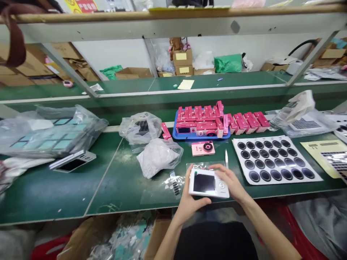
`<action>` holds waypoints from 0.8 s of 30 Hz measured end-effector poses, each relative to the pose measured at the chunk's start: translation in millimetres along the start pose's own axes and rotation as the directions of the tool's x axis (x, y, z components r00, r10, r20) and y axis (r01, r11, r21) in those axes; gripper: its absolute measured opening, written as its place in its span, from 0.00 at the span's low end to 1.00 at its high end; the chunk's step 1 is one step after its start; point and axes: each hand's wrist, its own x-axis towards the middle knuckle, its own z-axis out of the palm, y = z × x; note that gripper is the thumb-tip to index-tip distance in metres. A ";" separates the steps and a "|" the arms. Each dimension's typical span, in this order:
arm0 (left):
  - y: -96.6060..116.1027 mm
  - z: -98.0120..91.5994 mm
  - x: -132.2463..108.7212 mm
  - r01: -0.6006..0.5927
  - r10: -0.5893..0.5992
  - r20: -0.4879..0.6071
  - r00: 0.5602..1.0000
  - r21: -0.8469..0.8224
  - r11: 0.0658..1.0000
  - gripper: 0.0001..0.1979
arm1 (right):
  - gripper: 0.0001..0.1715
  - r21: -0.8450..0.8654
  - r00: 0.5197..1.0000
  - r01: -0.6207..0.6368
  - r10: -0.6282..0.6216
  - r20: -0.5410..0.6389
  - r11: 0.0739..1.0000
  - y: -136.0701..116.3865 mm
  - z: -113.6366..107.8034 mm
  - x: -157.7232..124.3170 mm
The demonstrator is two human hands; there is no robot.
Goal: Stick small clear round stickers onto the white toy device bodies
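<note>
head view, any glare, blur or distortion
All in the head view: bright glints on the clear film beside the left hand; sheen on the sheet of black discs; stretching toward the side edges; small marks on the held white device too soft to read.

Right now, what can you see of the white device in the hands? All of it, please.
The white device is a flat, rounded-corner box, plastic by its look. Its face, turned up to the camera, has a dark rectangular screen, a small green tab at the upper left corner and a round button at right; finer markings are unreadable. It is held slightly tilted near the green bench's front edge, left hand gripping its left end, right hand at its upper right.
</note>
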 end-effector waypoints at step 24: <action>3.0 -0.9 8.5 0.047 -0.041 0.049 0.998 -0.139 0.989 0.48 | 0.23 -0.293 0.939 0.082 0.025 0.343 0.952 -26.4 -20.1 34.7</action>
